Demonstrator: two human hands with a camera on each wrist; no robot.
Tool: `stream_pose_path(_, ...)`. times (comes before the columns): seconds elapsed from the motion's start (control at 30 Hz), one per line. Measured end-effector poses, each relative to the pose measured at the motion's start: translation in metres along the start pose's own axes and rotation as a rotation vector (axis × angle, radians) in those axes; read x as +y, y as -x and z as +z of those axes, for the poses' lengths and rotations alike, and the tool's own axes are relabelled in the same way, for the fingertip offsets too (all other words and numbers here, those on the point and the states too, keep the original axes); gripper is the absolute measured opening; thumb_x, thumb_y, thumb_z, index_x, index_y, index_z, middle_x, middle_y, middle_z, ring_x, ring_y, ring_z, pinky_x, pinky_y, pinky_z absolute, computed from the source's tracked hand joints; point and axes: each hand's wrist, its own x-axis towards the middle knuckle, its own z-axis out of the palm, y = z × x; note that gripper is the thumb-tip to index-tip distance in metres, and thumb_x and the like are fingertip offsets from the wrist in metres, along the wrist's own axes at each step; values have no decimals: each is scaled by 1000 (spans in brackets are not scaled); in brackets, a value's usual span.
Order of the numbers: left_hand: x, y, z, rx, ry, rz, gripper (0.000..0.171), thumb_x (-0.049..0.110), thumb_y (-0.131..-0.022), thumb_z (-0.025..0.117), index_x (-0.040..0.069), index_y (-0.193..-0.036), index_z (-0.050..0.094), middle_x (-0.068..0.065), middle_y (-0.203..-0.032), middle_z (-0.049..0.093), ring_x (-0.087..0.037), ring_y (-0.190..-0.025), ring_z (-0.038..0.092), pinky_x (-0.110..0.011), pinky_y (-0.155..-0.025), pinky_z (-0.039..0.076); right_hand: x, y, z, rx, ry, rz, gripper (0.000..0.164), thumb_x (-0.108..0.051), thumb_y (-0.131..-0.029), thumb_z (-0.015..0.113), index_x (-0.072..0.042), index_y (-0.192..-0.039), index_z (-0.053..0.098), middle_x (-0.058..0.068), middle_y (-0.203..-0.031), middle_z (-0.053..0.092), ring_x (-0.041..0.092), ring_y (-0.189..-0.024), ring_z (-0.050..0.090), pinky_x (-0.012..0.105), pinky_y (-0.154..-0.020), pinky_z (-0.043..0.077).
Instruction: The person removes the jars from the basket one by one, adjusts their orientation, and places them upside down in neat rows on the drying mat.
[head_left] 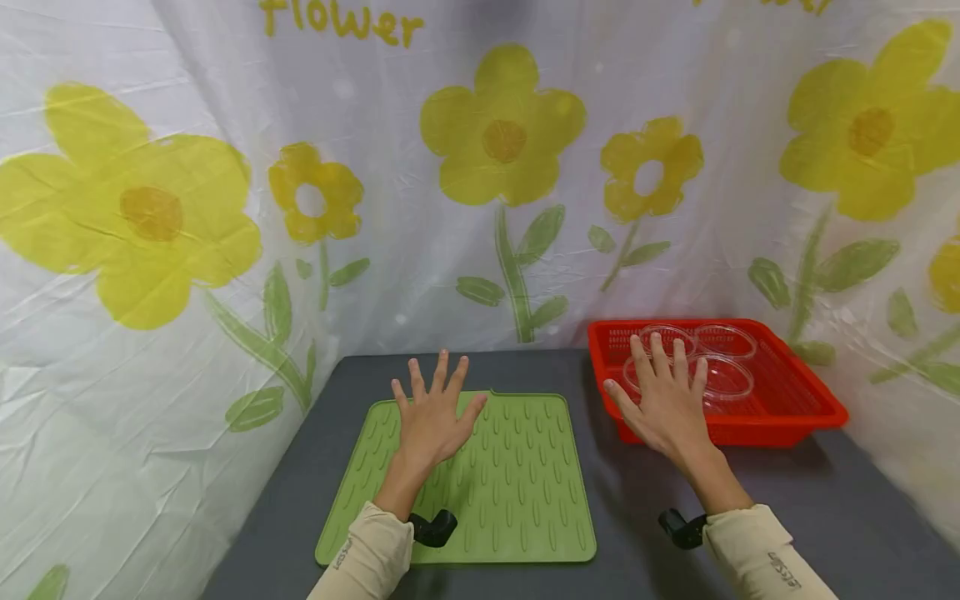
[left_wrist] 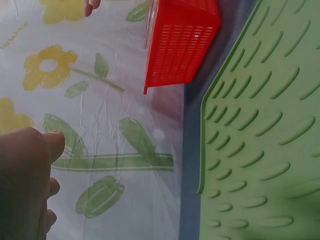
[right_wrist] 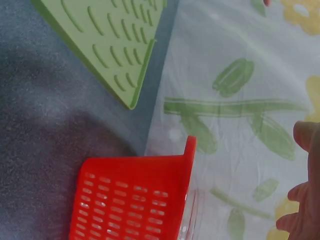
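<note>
My left hand (head_left: 433, 421) hovers over the green ribbed mat (head_left: 517, 475), fingers spread and straight, holding nothing. To the right, my right hand (head_left: 667, 408) is held out the same way, in front of the red plastic basket (head_left: 795, 417). Several clear round dishes (head_left: 723, 379) lie in that basket, and the right hand partly hides some of them. In the left wrist view, the left hand (left_wrist: 22, 175) shows at the left edge, apart from the mat (left_wrist: 260, 150). The right wrist view has the right hand (right_wrist: 306, 185) at its right edge, apart from the basket (right_wrist: 135, 195).
A dark grey table (head_left: 622, 533) carries the mat and the basket. Behind and at the sides hangs a white curtain (head_left: 405, 275) painted with yellow flowers. Each wrist bears a black camera mount, one at the left wrist (head_left: 435, 529) and one at the right (head_left: 682, 529).
</note>
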Motion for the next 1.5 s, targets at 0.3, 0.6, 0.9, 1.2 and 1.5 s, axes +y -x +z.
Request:
stream_pose_path(0.3,6,-2,2,-4,10,18,71,60,-103,43,27,-163,27,-9,-173,13,-52,-155,-3,-77,-119,1,8,3,-6,15,9,11,85,-52,-98,55,-10,-163,20,30,-166,18,57,-151,8,80,-115,-3)
stream_pose_path(0.6,13,-2,6,0,49,53,70,59,-103,46,27,-162,29,-9,-173,12,-52,-155,-1,-77,-119,4,19,7,-6,16,14,47,87,-54,-98,54,-6,-162,21,32,-165,18,58,-150,9,79,-115,-3)
stream_pose_path(0.9,21,-2,17,35,87,87,68,57,-102,49,25,-160,35,-10,-171,20,-57,-153,9,-75,-119,16,30,15,-6,15,18,89,91,-54,-96,58,-1,-161,22,34,-163,20,61,-146,14,80,-115,-1)
stream_pose_path(1.2,34,-4,25,46,71,122,66,56,-102,50,26,-160,37,-10,-170,24,-57,-152,13,-76,-118,17,40,20,-7,6,6,121,92,-56,-96,57,1,-160,23,35,-162,21,61,-148,10,80,-114,-2)
stream_pose_path(1.5,47,-1,35,-15,100,137,65,57,-103,48,29,-160,35,-8,-171,22,-55,-154,11,-75,-119,14,51,24,-1,-4,17,159,95,-56,-96,57,7,-158,23,37,-160,24,61,-147,13,80,-115,-2)
